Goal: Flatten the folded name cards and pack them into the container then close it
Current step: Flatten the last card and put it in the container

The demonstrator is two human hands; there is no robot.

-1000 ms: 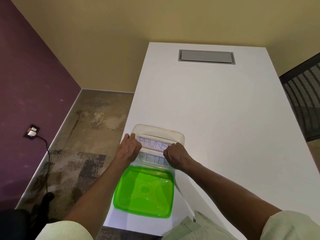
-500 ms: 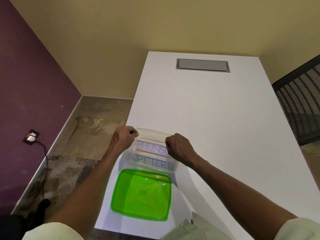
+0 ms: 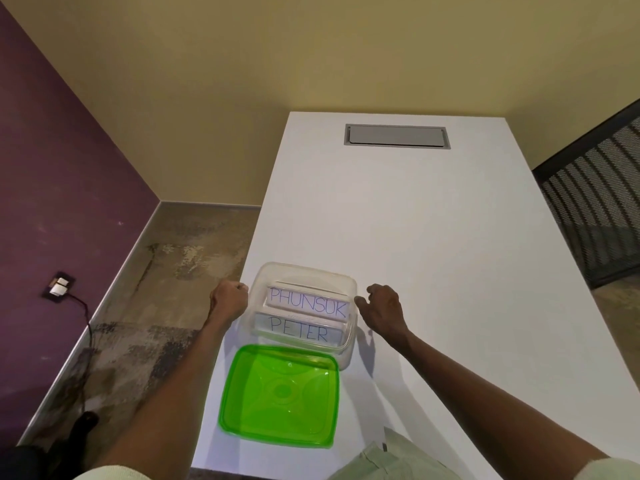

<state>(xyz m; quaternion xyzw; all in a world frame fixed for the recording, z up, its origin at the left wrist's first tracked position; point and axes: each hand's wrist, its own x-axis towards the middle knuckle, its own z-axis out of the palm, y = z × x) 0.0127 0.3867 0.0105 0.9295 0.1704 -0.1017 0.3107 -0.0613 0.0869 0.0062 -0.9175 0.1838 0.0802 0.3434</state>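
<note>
A clear plastic container stands on the white table near its left edge. Inside it lie white name cards: one reading PHUNSUK towards the back and one reading PETER in front. A green translucent lid lies flat on the table just in front of the container, its far edge overlapping the container's front. My left hand is at the container's left side with its fingers curled and nothing in it. My right hand hovers at the container's right side, fingers loosely apart, holding nothing.
The white table stretches ahead, with a grey cable hatch set in its far end. A black mesh chair stands at the right. To the left the floor drops away, with a wall socket and cable on the purple wall.
Both hands have come off the cards and out of the container, moving apart to its left and right sides. The cards stay in the container, with PHUNSUK fully uncovered.
</note>
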